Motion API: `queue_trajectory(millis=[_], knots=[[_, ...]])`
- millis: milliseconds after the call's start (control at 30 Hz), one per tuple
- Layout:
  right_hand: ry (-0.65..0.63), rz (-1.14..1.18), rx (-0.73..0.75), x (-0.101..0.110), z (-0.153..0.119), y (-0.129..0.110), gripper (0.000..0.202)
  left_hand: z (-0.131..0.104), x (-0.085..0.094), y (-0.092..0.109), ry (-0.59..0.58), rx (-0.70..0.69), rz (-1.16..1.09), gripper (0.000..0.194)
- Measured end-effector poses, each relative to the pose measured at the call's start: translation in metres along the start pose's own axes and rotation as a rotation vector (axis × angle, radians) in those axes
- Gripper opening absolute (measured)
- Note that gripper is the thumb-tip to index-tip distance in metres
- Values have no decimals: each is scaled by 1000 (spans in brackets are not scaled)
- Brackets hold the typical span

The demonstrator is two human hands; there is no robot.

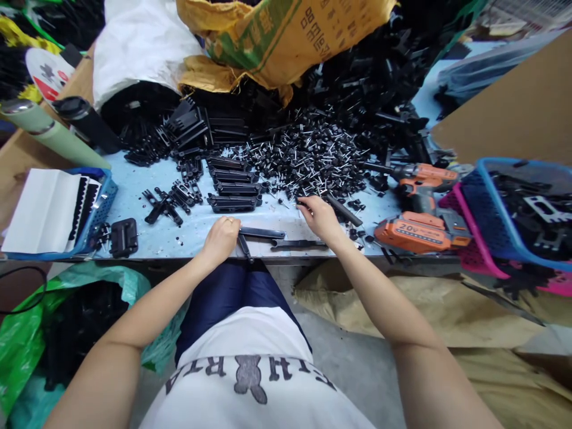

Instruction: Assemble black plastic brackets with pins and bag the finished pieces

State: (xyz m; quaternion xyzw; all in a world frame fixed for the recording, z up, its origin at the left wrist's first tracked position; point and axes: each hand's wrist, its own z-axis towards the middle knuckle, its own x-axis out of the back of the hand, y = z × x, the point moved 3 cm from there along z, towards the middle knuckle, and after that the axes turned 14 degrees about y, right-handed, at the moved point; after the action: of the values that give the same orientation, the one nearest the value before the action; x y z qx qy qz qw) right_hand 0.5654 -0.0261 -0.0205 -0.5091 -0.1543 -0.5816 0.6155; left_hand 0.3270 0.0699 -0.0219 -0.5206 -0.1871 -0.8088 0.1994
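My left hand (pixel 221 239) is closed around the end of a long black plastic bar (pixel 263 232), and a second narrow black piece (pixel 245 246) angles down from the same grip. At the front edge of a heap of black-headed screws (pixel 308 152), my right hand (pixel 320 218) pinches with thumb and fingers; something small and dark shows at the fingertips, too small to name. Below that hand lies a black open-ended wrench (pixel 297 243), partly hidden by the wrist. A dark tube-like piece (pixel 343 210) rests just right of the fingers.
Stacked black bars (pixel 236 202) lie beyond my left hand, beside small black clips (pixel 161 205). An orange cordless drill (pixel 420 229) and a blue basket (pixel 485 205) stand right. A filled blue basket (pixel 105 205) and green bottle (pixel 58 134) are left; sacks (pixel 290 42) stand behind.
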Motion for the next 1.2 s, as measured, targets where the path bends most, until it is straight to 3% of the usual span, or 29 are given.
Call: queue_trajectory(millis=[167, 333, 433, 533, 633, 700, 900, 1033, 1200], knots=[[-249, 171, -36, 8, -22, -24, 24, 2, -4, 5, -15, -110, 41, 23], [-424, -54, 60, 13, -23, -40, 21, 2, -1, 9, 51, -63, 37, 17], [-496, -180, 171, 12, -18, -50, 21, 5, 2, 28, 128, -114, -20, 25], [-548, -266, 234, 8, -15, -59, 19, 10, -11, 54, 43, -260, -132, 43], [-545, -289, 248, 5, -20, -59, 20, 14, -33, 66, -97, -241, -174, 59], [-485, -237, 269, 3, -30, -53, 23, 15, -44, 68, -137, -230, -184, 57], [-111, -8, 411, -9, -73, -16, 40, 10, -49, 66, -122, -199, -213, 50], [-147, -116, 594, -22, -79, 2, 55, 8, -47, 66, -88, -197, -247, 51], [-281, -206, 732, -27, -64, 8, 52, 10, -48, 67, -77, -199, -267, 52]])
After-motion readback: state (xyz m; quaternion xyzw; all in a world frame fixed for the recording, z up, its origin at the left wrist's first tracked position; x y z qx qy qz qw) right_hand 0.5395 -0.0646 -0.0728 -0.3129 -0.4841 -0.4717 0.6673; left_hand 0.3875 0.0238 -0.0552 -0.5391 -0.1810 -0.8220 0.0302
